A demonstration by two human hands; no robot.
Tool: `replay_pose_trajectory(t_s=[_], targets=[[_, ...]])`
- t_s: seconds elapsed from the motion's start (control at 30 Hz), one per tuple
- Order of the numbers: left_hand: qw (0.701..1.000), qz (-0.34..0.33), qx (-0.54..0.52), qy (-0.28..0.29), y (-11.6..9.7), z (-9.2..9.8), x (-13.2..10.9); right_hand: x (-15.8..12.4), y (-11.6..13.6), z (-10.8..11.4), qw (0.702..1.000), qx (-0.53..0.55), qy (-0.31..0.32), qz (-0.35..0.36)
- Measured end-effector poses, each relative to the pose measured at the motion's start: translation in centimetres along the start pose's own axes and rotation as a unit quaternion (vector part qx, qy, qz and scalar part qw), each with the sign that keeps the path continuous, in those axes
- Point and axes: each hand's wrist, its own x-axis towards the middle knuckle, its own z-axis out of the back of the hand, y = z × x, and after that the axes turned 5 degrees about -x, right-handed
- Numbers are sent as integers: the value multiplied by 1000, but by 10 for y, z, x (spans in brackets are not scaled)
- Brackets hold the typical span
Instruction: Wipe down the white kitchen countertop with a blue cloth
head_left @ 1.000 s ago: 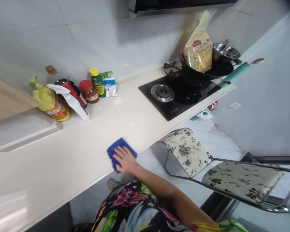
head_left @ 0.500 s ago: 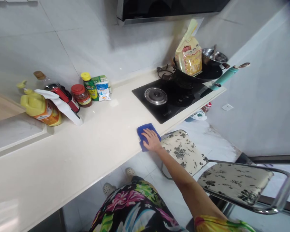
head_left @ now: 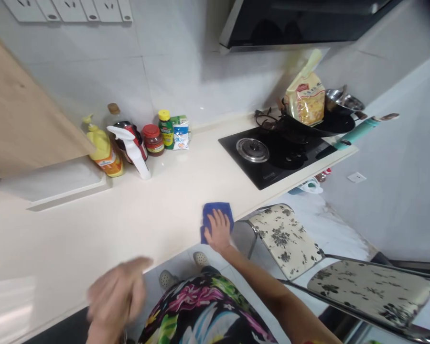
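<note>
Nearest, well left of the stove point(head_left: 277, 165), the left hand point(head_left: 118, 292) hung half curled, too blurred to tell its grip. The right hand point(head_left: 219, 231), fingers spread, pressed the blue cloth point(head_left: 209, 209) in front of the stove. Farther left, a jar point(head_left: 153, 142) held something dark red. On the stove's right, a pan point(head_left: 336, 126) held a yellow bag point(head_left: 306, 102); beyond, a handle point(head_left: 344, 95) stood in a metal bowl point(head_left: 333, 102).

room light: fairly bright, coolish, pretty even
bench point(head_left: 157, 210): big washed-out glare patch, near left end
wall point(head_left: 175, 81): soft shadow under the hood point(head_left: 297, 24)
left hand point(head_left: 116, 291): super blurry, fingers all smeared
right hand point(head_left: 220, 233): way crisper tbh
yellow bottle point(head_left: 105, 153): small label print's too mushy to read
wooden panel point(head_left: 32, 105): kinda soft, stretched toward the left edge
far right corner: fades to black
</note>
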Motion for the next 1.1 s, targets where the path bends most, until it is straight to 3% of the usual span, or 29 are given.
replay_pose_trajectory(t_s=[0.13,0.23,0.3,0.4,0.5,0.63,0.77,1.1], targets=[[999,30,-28,-33,28,-1,17,-17,87,-10,998,45,25,45],[994,107,-29,1,68,-8,21,-21,145,-11,987,70,82,117],[993,114,-24,4,99,-14,20,-18,174,-9,972,79,128,182],[995,78,-2,-64,134,-21,15,-12,198,-6,950,89,170,245],[988,95,32,-117,142,-27,11,-8,201,-7,947,90,172,257],[981,129,62,-129,134,-34,9,-4,181,-14,933,92,158,311],[980,159,78,-86,132,-37,12,4,135,-17,920,103,135,353],[980,151,103,-73,122,-35,24,34,-61,6,982,35,32,181]])
